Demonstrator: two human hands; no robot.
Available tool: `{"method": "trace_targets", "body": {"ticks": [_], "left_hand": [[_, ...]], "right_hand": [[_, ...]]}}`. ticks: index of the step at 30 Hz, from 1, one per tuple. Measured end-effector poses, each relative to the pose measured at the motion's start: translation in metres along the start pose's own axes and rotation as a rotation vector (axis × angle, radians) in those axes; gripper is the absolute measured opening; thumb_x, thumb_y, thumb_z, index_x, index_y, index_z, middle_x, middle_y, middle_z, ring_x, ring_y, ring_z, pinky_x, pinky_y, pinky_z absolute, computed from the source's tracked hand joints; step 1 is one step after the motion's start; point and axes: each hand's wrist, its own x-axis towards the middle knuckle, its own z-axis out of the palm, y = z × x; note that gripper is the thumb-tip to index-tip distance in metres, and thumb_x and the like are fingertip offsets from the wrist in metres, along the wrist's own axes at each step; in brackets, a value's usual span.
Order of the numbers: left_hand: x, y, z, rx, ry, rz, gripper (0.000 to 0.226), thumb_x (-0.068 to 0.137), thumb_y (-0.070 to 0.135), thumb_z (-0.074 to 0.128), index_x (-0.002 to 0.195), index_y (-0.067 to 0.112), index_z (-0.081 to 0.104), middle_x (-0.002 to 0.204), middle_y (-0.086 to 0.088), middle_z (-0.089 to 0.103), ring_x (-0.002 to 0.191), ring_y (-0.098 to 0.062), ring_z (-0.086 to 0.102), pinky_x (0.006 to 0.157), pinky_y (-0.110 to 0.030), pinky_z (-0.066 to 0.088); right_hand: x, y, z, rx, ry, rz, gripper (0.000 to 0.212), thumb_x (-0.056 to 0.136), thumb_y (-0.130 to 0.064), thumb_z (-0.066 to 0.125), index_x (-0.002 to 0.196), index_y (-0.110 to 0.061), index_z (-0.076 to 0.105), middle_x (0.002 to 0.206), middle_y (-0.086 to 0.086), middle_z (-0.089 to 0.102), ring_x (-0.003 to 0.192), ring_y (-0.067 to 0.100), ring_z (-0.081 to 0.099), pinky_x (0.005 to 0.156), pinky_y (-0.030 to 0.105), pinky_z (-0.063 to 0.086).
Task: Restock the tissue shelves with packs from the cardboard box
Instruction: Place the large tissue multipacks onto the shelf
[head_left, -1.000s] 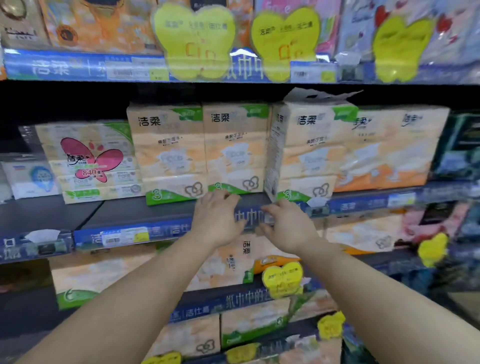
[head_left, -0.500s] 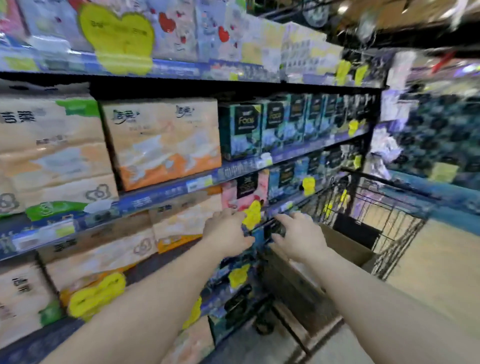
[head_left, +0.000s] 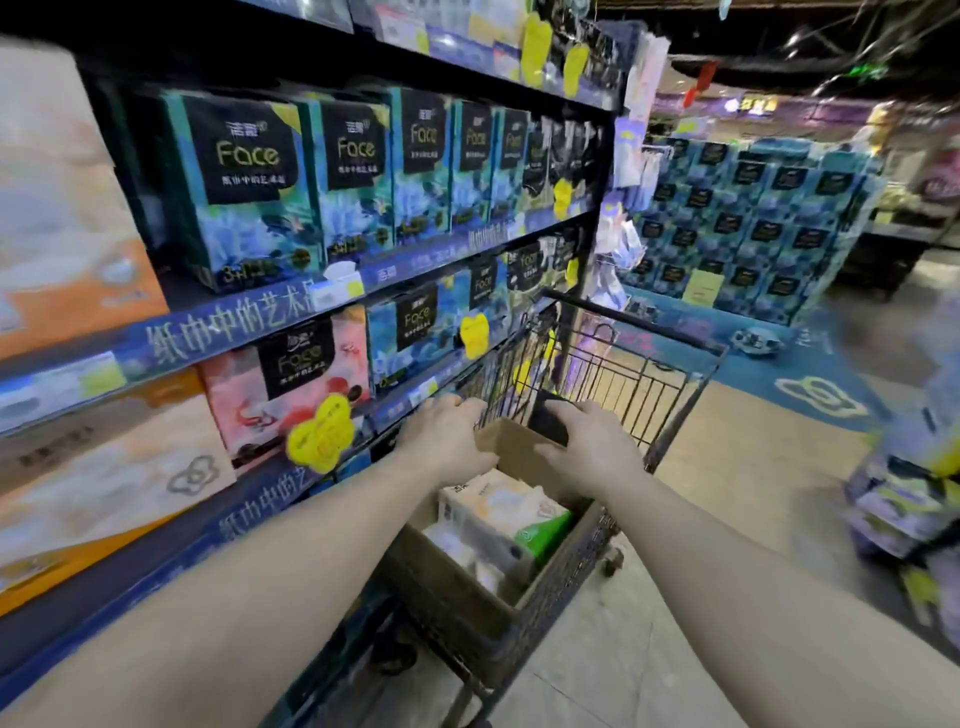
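Your hands reach out over the cardboard box (head_left: 467, 587) in the cart (head_left: 639, 374), shelves (head_left: 249, 322) to your left.

The box sits inside the cart's near end, with a tissue pack (head_left: 498, 512) lying in it. Your left hand (head_left: 447, 441) and right hand (head_left: 587, 447) hover above the box's far flap, left nearer the shelves. A stacked display (head_left: 753, 223) stands far right, past the cart.
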Motion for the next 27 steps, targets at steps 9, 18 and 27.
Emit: {"method": "trace_targets", "body": {"ticks": [9,18,27], "left_hand": [[0.124,-0.043,0.047,-0.038,-0.164,-0.071,0.078,0.081,0.058,0.062,0.146,0.031,0.03,0.146,-0.005,0.033,0.134,-0.031,0.032,0.102,-0.045,0.037],[0.185,-0.063,0.148,-0.146,-0.291,-0.339,0.077,0.08,0.056,0.063,0.145,0.028,0.034,0.142,-0.006,0.039,0.13,-0.03,0.037,0.105,-0.039,0.038],[0.212,-0.038,0.278,-0.44,-0.382,-0.83,0.076,0.079,0.042,0.07,0.143,0.02,0.036,0.132,-0.011,0.054,0.118,-0.03,0.053,0.096,-0.035,0.045]], "right_hand": [[0.125,0.028,0.064,-0.03,-0.168,0.007,0.068,0.087,-0.044,0.06,0.147,-0.036,0.028,0.14,0.005,0.04,0.122,0.028,0.044,0.091,0.041,0.05],[0.23,0.074,0.162,-0.046,-0.421,-0.124,0.068,0.088,-0.049,0.058,0.146,-0.034,0.026,0.132,0.007,0.045,0.118,0.029,0.049,0.089,0.043,0.052],[0.307,0.146,0.288,0.014,-0.818,-0.197,0.075,0.087,-0.05,0.059,0.148,-0.024,0.023,0.14,0.01,0.044,0.126,0.032,0.045,0.098,0.043,0.044]]}}
